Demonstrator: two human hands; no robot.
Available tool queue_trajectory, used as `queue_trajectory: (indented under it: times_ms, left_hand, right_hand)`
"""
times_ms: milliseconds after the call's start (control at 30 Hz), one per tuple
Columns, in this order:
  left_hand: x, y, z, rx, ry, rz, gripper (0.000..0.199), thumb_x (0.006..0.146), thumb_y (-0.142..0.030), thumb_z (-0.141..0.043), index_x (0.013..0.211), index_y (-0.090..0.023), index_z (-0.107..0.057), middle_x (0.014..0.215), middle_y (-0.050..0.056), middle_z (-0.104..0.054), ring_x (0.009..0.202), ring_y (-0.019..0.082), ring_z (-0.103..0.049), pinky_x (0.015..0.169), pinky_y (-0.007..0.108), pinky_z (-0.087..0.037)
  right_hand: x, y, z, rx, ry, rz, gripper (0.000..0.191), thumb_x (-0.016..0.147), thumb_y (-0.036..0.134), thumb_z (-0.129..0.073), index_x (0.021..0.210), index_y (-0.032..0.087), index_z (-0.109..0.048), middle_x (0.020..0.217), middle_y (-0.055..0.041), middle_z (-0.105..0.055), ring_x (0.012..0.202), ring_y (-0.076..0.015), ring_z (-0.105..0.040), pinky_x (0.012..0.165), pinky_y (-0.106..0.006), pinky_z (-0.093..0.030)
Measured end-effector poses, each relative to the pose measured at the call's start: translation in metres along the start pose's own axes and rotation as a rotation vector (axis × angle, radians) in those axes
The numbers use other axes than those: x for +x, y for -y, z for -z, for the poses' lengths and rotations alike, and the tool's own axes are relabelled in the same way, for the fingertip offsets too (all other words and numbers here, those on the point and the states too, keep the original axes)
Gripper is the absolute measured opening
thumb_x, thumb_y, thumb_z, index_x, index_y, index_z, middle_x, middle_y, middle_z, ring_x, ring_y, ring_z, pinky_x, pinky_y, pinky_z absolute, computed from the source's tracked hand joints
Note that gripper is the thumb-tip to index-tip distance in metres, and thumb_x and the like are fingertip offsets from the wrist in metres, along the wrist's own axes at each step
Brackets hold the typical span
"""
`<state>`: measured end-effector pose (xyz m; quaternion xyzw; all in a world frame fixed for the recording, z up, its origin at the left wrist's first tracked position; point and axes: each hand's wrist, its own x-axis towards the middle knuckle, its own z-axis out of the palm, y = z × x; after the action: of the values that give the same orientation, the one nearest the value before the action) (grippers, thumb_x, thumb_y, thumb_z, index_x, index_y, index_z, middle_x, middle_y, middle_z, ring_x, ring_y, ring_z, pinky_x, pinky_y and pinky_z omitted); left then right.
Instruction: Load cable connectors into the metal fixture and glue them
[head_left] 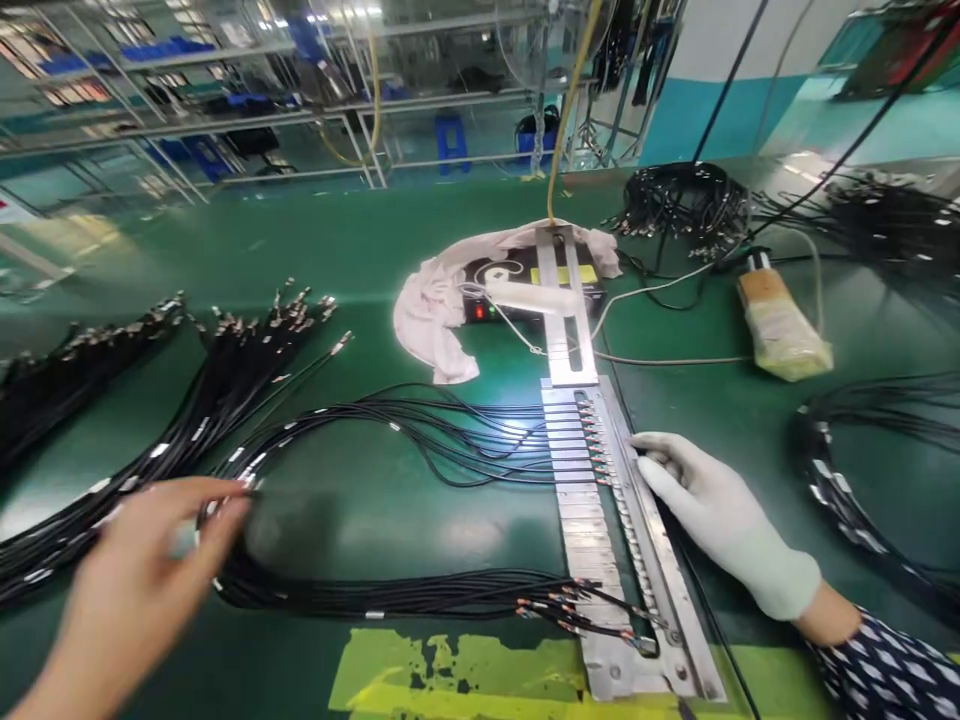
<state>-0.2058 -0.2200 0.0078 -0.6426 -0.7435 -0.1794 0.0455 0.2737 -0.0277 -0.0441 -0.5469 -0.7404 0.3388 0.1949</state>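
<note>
Keeping the cables (360,410) evenly seated in the metal rack (586,535) at five o'clock needs a steady right hand (709,515), fingers parted against its edge; the blurred left hand's (154,560) grip, at eight o'clock, I cannot tell.

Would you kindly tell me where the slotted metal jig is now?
In the head view, the metal jig lies right of centre on the green table, with the white-gloved right hand at its right edge.
</note>
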Motion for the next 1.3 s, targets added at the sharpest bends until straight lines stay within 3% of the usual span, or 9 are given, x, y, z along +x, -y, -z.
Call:
queue_trajectory:
  times_ms: [67, 133, 233, 333, 433, 600, 800, 1000, 1300]
  left_hand:
    - [-0.001, -0.082, -0.033, -0.121, 0.116, -0.256, 0.025, 0.094, -0.038, -0.049, 0.115, -0.029, -0.059, 0.11, 0.008, -0.064, 0.102, 0.026, -0.06, 0.086, 0.04, -0.051]
    - [-0.001, -0.146, -0.057, -0.197, 0.194, -0.427, 0.025, 0.098, -0.032, -0.043, 0.116, -0.026, -0.058, 0.105, 0.008, -0.066, 0.093, 0.022, -0.061, 0.079, 0.035, -0.052]
    - [0.004, -0.187, -0.068, -0.338, 0.397, -0.39, 0.026, 0.1, -0.024, -0.032, 0.089, -0.023, -0.055, 0.081, 0.003, -0.061, 0.07, 0.017, -0.056, 0.061, 0.026, -0.047]
    - [0.015, -0.185, -0.06, -0.441, 0.516, -0.277, 0.021, 0.101, -0.026, -0.032, 0.088, -0.023, -0.048, 0.08, 0.001, -0.056, 0.07, 0.015, -0.055, 0.062, 0.024, -0.047]
    - [0.025, -0.184, -0.057, -0.373, 0.385, -0.24, 0.014, 0.101, -0.028, -0.035, 0.096, -0.023, -0.047, 0.083, 0.0, -0.054, 0.07, 0.015, -0.054, 0.062, 0.025, -0.047]
    - [0.034, -0.213, -0.086, -0.13, 0.274, -0.439, 0.016, 0.098, -0.022, -0.04, 0.11, -0.019, -0.051, 0.097, 0.006, -0.06, 0.084, 0.022, -0.057, 0.071, 0.034, -0.049]
    - [0.043, -0.239, -0.11, -0.229, 0.301, -0.552, 0.026, 0.096, -0.009, -0.041, 0.119, -0.016, -0.049, 0.106, 0.008, -0.06, 0.093, 0.022, -0.053, 0.081, 0.035, -0.05]
    - [0.056, -0.219, -0.105, -0.469, 0.427, -0.539, 0.04, 0.094, -0.002, -0.034, 0.13, -0.016, -0.046, 0.106, 0.008, -0.056, 0.094, 0.014, -0.055, 0.081, 0.021, -0.048]
    - [0.082, -0.201, -0.09, -0.296, 0.581, -0.776, 0.06, 0.096, -0.005, -0.028, 0.151, -0.028, -0.031, 0.117, 0.005, -0.06, 0.104, 0.014, -0.057, 0.091, 0.021, -0.046]
  right_hand:
    - [-0.001, 0.001, 0.0, 0.019, -0.012, 0.021, 0.033, 0.095, 0.046, -0.049, 0.116, 0.024, -0.061, 0.099, -0.0036, -0.07, 0.085, -0.022, -0.064, 0.08, -0.037, -0.053]
    - [-0.003, 0.002, 0.001, 0.037, -0.021, 0.055, 0.03, 0.096, 0.043, -0.049, 0.116, 0.024, -0.062, 0.1, -0.0035, -0.069, 0.086, -0.0215, -0.063, 0.08, -0.036, -0.052]
    - [-0.004, 0.003, 0.002, 0.062, -0.026, 0.098, 0.027, 0.096, 0.037, -0.05, 0.115, 0.023, -0.062, 0.099, -0.0027, -0.069, 0.083, -0.0201, -0.062, 0.078, -0.035, -0.052]
    - [-0.005, 0.005, 0.003, 0.079, -0.034, 0.109, 0.025, 0.095, 0.034, -0.051, 0.114, 0.023, -0.063, 0.096, -0.0023, -0.068, 0.08, -0.0192, -0.061, 0.076, -0.034, -0.05]
    - [-0.004, 0.006, 0.004, 0.064, -0.044, 0.108, 0.022, 0.095, 0.032, -0.052, 0.11, 0.023, -0.064, 0.093, -0.0014, -0.068, 0.08, -0.0192, -0.06, 0.075, -0.034, -0.049]
    - [-0.003, 0.005, 0.012, 0.094, 0.025, 0.128, 0.021, 0.095, 0.029, -0.052, 0.112, 0.024, -0.063, 0.086, -0.0003, -0.065, 0.075, -0.0186, -0.059, 0.073, -0.034, -0.048]
    - [-0.003, -0.005, 0.017, 0.223, 0.027, 0.128, 0.021, 0.096, 0.028, -0.051, 0.114, 0.026, -0.062, 0.09, 0.0005, -0.064, 0.076, -0.0168, -0.059, 0.073, -0.033, -0.05]
    - [-0.001, -0.005, 0.018, 0.216, 0.042, 0.132, 0.02, 0.096, 0.026, -0.052, 0.114, 0.029, -0.061, 0.097, 0.0011, -0.065, 0.083, -0.0177, -0.06, 0.077, -0.035, -0.051]
    - [0.001, -0.002, 0.021, 0.143, 0.048, 0.157, 0.02, 0.095, 0.023, -0.054, 0.113, 0.03, -0.061, 0.096, 0.0034, -0.066, 0.082, -0.0165, -0.06, 0.075, -0.035, -0.049]
